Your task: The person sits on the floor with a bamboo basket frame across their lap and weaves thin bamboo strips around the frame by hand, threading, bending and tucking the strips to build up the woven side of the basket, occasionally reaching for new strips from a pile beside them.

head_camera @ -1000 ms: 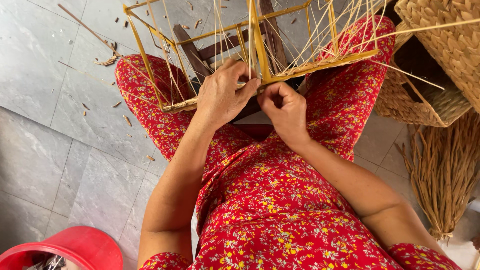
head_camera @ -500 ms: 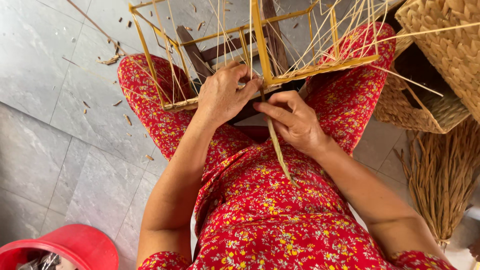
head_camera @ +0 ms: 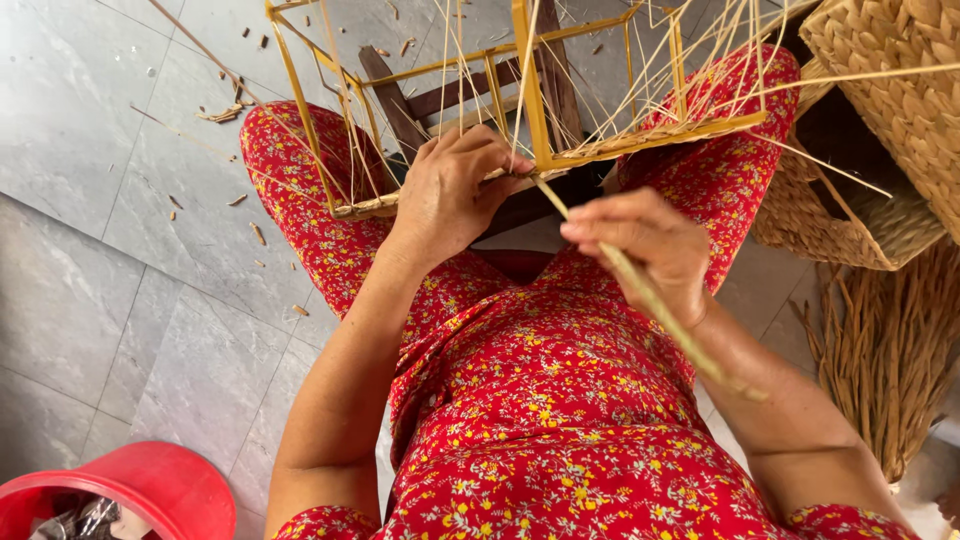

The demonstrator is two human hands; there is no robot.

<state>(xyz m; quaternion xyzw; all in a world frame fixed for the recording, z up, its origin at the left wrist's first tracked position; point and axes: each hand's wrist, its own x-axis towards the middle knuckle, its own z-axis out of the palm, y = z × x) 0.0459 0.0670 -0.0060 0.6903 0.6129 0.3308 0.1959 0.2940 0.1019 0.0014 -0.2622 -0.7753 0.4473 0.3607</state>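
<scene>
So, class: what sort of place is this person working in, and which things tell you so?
Probably a home basket-weaving workspace on a grey tiled floor: a half-woven yellow wire-frame basket on the lap, finished woven straw baskets, and a bundle of dried reeds.

A: Cam count?
B: One. Head-worn, looks steeply down over lap.
A: Range?
B: Close. Left hand [head_camera: 450,195] and right hand [head_camera: 645,245] mid-pic, frame [head_camera: 540,110] at top, floor [head_camera: 90,230] at pic's left. No 2nd view, no overlap.
</scene>
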